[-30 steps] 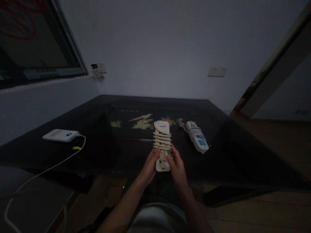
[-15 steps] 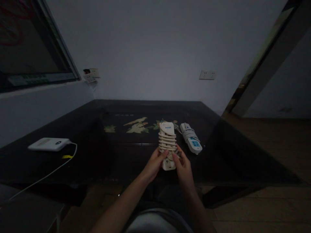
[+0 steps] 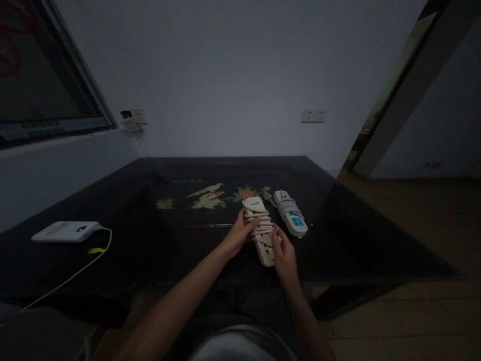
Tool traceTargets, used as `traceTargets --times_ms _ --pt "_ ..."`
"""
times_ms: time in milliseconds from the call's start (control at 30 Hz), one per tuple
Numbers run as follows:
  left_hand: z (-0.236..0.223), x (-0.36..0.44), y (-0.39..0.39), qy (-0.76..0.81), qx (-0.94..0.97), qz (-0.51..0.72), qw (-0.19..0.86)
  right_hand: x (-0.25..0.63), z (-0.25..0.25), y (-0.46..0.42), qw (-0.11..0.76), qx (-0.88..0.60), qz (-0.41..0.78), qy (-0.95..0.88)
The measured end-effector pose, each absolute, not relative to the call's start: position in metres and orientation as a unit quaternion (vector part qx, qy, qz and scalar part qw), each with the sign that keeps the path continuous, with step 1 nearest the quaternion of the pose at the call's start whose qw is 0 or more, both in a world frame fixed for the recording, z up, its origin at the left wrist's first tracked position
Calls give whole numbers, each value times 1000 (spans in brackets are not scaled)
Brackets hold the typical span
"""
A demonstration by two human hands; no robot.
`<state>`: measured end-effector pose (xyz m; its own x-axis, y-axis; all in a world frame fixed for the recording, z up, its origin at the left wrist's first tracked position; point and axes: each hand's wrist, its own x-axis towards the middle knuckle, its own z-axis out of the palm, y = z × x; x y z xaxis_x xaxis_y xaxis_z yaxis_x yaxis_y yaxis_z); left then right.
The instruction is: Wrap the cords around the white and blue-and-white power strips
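Observation:
A white power strip [image 3: 266, 255] with its cord [image 3: 262, 219] wound several times around its middle is held over the near part of the table. My left hand [image 3: 239, 233] is closed on its left side, the thumb lying across the windings. At the lower right of the windings, my right hand [image 3: 285, 254] pinches the plug end of the cord; the fingers partly hide the plug. The strip tilts, its lower end to the right. Just right of it lies a second power strip [image 3: 296, 224] with blue sockets, its grey-white cord wrapped around it.
The dark table [image 3: 203, 260] carries a painted bird and flowers. On its left lies a white power bank-like device [image 3: 65, 231] with a white cable [image 3: 75, 275] running off the near edge, beside a yellow tag [image 3: 96, 250]. Wall sockets [image 3: 314, 116] sit above the table's back edge.
The held power strip has turned from nearly straight to tilted. My left hand has slid up along its windings, and my right hand has shifted to its right edge. The view has moved slightly.

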<state>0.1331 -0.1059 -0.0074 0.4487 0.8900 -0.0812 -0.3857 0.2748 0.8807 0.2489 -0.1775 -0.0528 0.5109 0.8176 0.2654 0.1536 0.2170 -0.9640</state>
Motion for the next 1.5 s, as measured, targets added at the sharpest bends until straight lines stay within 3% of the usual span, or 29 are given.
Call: traceTargets --times_ms 300,833,1167,1500 --pt "-2 131 -115 308 362 424 771 243 -49 -179 622 -602 171 -471" --pt "-8 140 -119 316 424 560 638 234 -39 -188 626 -594 130 -488" --pt "-3 139 -126 309 435 581 615 235 -43 -190 640 -589 188 -456" --pt "-7 151 -105 308 405 539 672 247 -37 -181 672 -558 261 -412"
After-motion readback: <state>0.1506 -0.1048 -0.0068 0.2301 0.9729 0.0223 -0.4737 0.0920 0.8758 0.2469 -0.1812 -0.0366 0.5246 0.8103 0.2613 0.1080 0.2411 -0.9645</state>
